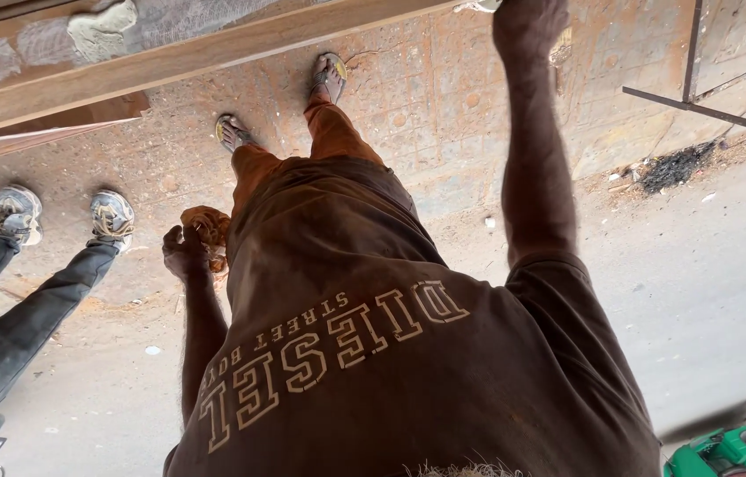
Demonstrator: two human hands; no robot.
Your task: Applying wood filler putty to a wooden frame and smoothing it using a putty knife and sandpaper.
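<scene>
Head view, left hand clutching crumpled rag, right hand fisted near plank.

Even, bright daylight fills the head view — soft and warm, with no hard glare anywhere. Shadows stay faint and short: a dim patch sits on the dusty ground beside the sandalled feet. The brown shirt reads dark and a little underexposed against the pale concrete at the right side. Focus holds well through the middle — the frame edges stretch and bend, the wooden plank along the top slanting with wide-angle distortion.
</scene>
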